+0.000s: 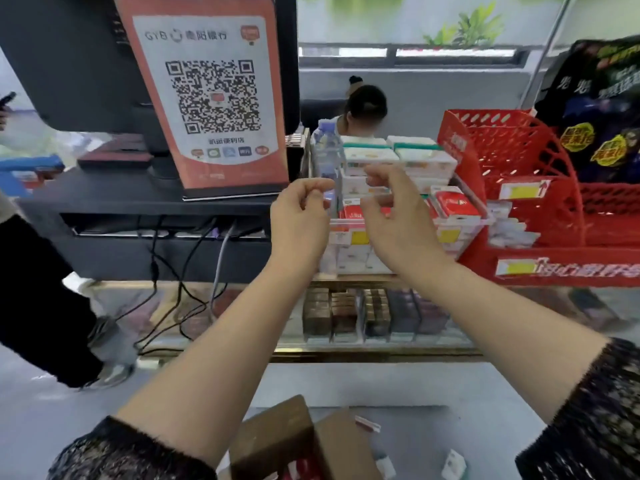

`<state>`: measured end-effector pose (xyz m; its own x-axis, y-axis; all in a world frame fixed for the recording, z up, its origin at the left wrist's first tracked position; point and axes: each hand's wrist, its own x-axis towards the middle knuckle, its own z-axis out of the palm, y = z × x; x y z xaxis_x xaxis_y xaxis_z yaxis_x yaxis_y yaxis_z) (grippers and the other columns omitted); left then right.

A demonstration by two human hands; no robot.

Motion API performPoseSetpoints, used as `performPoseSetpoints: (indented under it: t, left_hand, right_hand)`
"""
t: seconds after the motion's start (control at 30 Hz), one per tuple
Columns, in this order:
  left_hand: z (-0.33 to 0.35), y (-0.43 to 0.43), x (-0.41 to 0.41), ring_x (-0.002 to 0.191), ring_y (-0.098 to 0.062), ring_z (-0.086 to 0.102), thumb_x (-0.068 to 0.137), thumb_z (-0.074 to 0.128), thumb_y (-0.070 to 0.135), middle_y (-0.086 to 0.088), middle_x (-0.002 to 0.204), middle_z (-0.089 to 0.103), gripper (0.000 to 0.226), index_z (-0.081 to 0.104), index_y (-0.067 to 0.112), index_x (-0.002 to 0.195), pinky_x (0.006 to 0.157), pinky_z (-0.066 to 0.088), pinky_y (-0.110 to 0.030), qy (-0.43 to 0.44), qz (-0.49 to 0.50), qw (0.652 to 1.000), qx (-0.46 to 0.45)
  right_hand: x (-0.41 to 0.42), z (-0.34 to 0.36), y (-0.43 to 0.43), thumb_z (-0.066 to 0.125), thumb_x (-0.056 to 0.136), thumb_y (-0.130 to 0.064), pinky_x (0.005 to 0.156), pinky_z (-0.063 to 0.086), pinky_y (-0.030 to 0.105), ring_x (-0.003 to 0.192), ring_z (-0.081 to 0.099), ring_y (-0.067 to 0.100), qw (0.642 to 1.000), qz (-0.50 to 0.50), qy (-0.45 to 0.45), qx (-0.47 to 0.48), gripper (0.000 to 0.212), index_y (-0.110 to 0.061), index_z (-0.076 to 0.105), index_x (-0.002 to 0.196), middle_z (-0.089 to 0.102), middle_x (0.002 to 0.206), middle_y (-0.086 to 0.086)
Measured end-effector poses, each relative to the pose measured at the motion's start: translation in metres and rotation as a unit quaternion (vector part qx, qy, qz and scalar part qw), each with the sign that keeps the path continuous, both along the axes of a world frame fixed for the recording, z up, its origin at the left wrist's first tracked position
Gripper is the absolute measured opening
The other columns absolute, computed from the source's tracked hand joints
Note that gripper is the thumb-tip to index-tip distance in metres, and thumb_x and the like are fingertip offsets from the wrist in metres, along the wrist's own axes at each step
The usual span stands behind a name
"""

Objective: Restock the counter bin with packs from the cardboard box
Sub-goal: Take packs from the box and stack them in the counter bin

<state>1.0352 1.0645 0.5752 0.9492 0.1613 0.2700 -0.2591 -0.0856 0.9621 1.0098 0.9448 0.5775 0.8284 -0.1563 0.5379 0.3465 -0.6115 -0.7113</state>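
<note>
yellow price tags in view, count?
4. On the counter bin front: left tag, right tag. On the red rack: upper tag, lower tag. The left hand and right hand may hide more.

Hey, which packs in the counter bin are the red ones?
The red packs sit in the row just behind the yellow price tags. The rows farther back are white with green.

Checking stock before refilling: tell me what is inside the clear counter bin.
Red packs in the front row, white and green-edged packs behind. The left hand and right hand cover the middle part.
</note>
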Motion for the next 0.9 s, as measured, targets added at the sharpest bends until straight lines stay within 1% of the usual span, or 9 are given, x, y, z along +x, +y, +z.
performPoseSetpoints:
  t: [0.1,0.17,0.23,0.33,0.4,0.47,0.57,0.73,0.9]
  left_hand:
    - [-0.015,0.022,-0.012,0.083,-0.01,0.061,0.099,0.038,0.013,0.004,0.09,0.064,0.032,0.065,0.029,0.091,0.082,0.056,-0.038,0.029,0.032,0.999,-0.023]
    - [-0.024,0.038,-0.024,0.082,-0.009,0.06,0.1,0.037,0.016,0.005,0.088,0.063,0.029,0.066,0.022,0.101,0.076,0.054,-0.029,0.047,0.055,0.997,-0.036]
    - [-0.039,0.049,-0.04,0.082,-0.01,0.06,0.1,0.039,0.019,0.004,0.086,0.063,0.028,0.068,0.018,0.103,0.072,0.052,-0.028,0.061,0.083,0.994,-0.032]
    - [-0.08,0.058,-0.069,0.073,-0.006,0.062,0.094,0.051,0.019,0.009,0.074,0.067,0.022,0.071,0.023,0.086,0.07,0.055,-0.03,0.066,0.118,0.99,0.032]
    - [-0.118,0.058,-0.089,0.055,0.003,0.055,0.091,0.059,0.019,0.015,0.055,0.061,0.022,0.068,0.025,0.073,0.057,0.05,-0.022,0.087,0.13,0.986,0.064]
    - [-0.163,0.055,-0.109,0.049,0.004,0.05,0.088,0.064,0.021,0.016,0.048,0.056,0.026,0.063,0.027,0.063,0.057,0.047,-0.024,0.13,0.148,0.976,0.095]
    - [-0.243,0.051,-0.131,0.057,-0.006,0.054,0.086,0.069,0.025,0.013,0.05,0.056,0.029,0.06,0.024,0.058,0.067,0.051,-0.032,0.212,0.17,0.959,0.077]
    - [-0.377,0.053,-0.152,0.056,-0.009,0.052,0.095,0.055,0.033,0.012,0.053,0.057,0.04,0.062,0.022,0.057,0.061,0.039,-0.024,0.321,0.155,0.93,0.085]
    - [-0.513,0.071,-0.145,0.087,-0.008,0.062,0.097,0.05,0.029,0.009,0.091,0.07,0.024,0.073,0.022,0.092,0.084,0.047,-0.027,0.415,0.158,0.891,0.094]
  right_hand:
    - [-0.002,-0.008,0.021,0.045,0.098,-0.018,0.078,0.037,0.005,0.101,0.05,0.002,0.996,0.05,0.053,0.052,0.037,-0.018,0.044,0.135,0.05,0.123,-0.004]
    - [-0.001,-0.017,0.034,0.042,0.1,-0.022,0.089,0.04,0.019,0.106,0.048,0.004,0.987,0.07,0.094,0.112,0.038,-0.018,0.043,0.137,0.05,0.123,-0.006]
    - [-0.005,-0.032,0.046,0.039,0.1,-0.024,0.084,0.048,0.031,0.105,0.056,0.014,0.968,0.097,0.135,0.187,0.033,-0.018,0.046,0.132,0.053,0.114,-0.008]
    - [-0.021,-0.077,0.056,0.038,0.1,-0.025,0.074,0.052,0.031,0.095,0.063,0.02,0.948,0.133,0.176,0.228,0.024,-0.021,0.051,0.119,0.058,0.109,0.001]
    - [-0.039,-0.119,0.06,0.039,0.098,-0.03,0.086,0.053,0.037,0.103,0.061,0.021,0.938,0.154,0.207,0.231,0.025,-0.023,0.051,0.12,0.058,0.113,0.001]
    - [-0.058,-0.166,0.061,0.039,0.094,-0.039,0.095,0.049,0.046,0.107,0.059,0.019,0.925,0.168,0.249,0.234,0.033,-0.027,0.052,0.123,0.058,0.118,-0.002]
    - [-0.083,-0.243,0.058,0.037,0.1,-0.039,0.097,0.048,0.047,0.098,0.061,0.009,0.905,0.173,0.314,0.229,0.035,-0.028,0.048,0.132,0.058,0.119,-0.005]
    - [-0.103,-0.371,0.052,0.037,0.101,-0.036,0.098,0.049,0.045,0.101,0.061,0.008,0.876,0.14,0.397,0.237,0.028,-0.034,0.05,0.125,0.059,0.124,-0.005]
    - [-0.105,-0.493,0.06,0.038,0.102,-0.029,0.094,0.051,0.041,0.103,0.062,0.017,0.842,0.09,0.466,0.258,0.028,-0.023,0.054,0.123,0.062,0.117,0.001]
